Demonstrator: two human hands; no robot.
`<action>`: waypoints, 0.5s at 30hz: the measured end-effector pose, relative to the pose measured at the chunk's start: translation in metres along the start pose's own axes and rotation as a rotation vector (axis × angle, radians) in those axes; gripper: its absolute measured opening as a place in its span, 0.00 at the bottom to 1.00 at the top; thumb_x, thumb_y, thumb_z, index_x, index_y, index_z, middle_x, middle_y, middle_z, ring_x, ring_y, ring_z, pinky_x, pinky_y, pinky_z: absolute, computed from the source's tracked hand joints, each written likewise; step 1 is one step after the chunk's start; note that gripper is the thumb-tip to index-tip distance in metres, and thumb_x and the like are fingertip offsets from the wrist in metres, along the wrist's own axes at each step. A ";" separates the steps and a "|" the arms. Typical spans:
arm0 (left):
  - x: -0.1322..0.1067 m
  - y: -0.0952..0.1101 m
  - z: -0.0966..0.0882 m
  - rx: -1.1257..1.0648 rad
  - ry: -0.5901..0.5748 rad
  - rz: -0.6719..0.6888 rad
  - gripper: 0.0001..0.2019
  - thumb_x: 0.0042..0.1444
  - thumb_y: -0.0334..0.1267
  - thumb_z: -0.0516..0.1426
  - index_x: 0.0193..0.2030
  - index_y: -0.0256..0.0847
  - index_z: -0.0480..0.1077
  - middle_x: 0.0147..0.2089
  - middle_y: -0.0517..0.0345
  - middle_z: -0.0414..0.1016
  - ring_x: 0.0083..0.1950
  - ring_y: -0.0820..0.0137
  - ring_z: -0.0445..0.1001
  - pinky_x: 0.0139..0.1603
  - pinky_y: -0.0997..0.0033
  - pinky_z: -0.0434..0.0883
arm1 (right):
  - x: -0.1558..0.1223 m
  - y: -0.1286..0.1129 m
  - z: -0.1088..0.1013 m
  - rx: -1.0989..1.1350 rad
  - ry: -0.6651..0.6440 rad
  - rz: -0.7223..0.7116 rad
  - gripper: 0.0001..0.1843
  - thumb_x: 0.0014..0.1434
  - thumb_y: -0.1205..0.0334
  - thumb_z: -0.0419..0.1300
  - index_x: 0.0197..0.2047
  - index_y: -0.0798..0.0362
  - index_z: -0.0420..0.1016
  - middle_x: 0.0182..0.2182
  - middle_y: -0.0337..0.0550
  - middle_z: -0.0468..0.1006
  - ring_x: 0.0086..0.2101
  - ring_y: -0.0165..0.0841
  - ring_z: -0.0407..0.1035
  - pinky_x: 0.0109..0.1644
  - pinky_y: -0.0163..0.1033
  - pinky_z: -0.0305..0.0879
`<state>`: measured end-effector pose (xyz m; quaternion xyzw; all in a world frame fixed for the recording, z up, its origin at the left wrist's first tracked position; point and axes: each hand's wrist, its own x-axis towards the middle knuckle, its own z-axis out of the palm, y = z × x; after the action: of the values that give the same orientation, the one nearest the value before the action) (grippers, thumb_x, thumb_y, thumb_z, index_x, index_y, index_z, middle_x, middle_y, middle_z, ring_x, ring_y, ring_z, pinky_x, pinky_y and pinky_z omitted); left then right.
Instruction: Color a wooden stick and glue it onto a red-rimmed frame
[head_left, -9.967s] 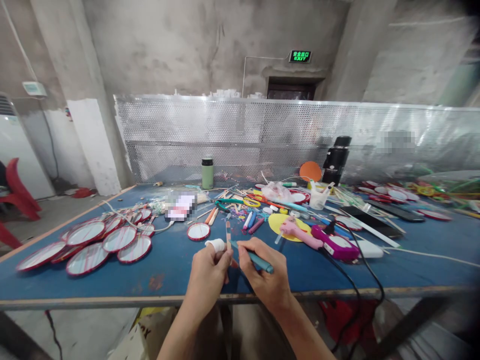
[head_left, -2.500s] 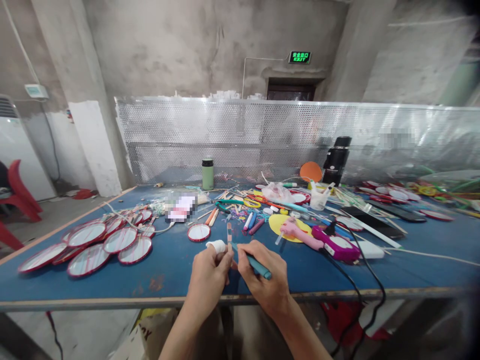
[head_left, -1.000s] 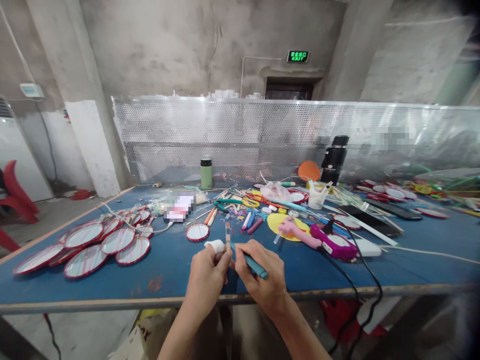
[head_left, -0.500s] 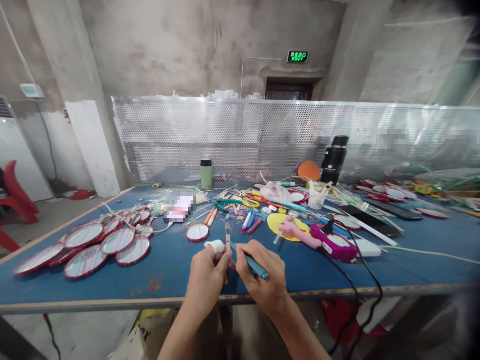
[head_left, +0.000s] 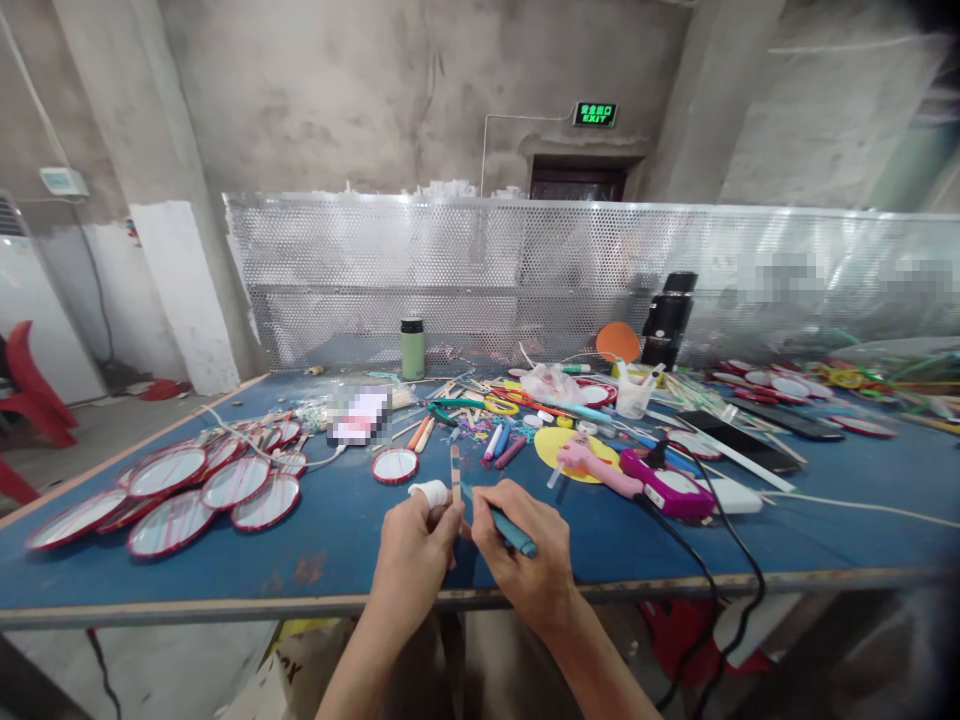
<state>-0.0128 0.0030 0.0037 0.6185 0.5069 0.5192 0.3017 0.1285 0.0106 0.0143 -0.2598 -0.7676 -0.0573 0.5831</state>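
Observation:
My left hand is closed on a flat wooden craft stick, held upright and marked with coloured bands. A white wrapping covers one finger of that hand. In my right hand is a teal marker pen, its tip end against or very close to the stick; contact is hard to make out. Both hands are above the front edge of the blue table. Just beyond them lie a small red-rimmed round disc and several coloured markers.
Several red-rimmed discs are piled at left, near a phone on a cable. A pink glue gun rests on a yellow disc at right, beside a purple device. A green bottle and black flask stand behind.
Hardly anything differs. The stick and the marker's back end have shifted very slightly left; both hands keep the same grip.

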 end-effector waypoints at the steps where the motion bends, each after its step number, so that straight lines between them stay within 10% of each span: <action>1: 0.000 0.000 0.000 0.002 0.000 -0.004 0.16 0.61 0.49 0.54 0.25 0.43 0.63 0.16 0.66 0.64 0.18 0.72 0.65 0.22 0.75 0.59 | 0.000 0.000 0.000 -0.001 0.003 0.007 0.07 0.67 0.70 0.56 0.37 0.52 0.72 0.27 0.39 0.76 0.27 0.29 0.72 0.33 0.33 0.65; 15: 0.000 0.004 -0.001 -0.043 0.002 -0.012 0.14 0.58 0.46 0.54 0.24 0.43 0.62 0.16 0.67 0.64 0.18 0.73 0.65 0.22 0.76 0.58 | 0.000 -0.002 -0.002 0.047 -0.020 -0.030 0.06 0.66 0.70 0.56 0.41 0.51 0.73 0.27 0.38 0.75 0.26 0.28 0.71 0.32 0.33 0.67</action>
<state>-0.0124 0.0018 0.0079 0.6085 0.4996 0.5286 0.3175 0.1290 0.0083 0.0157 -0.2349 -0.7783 -0.0452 0.5806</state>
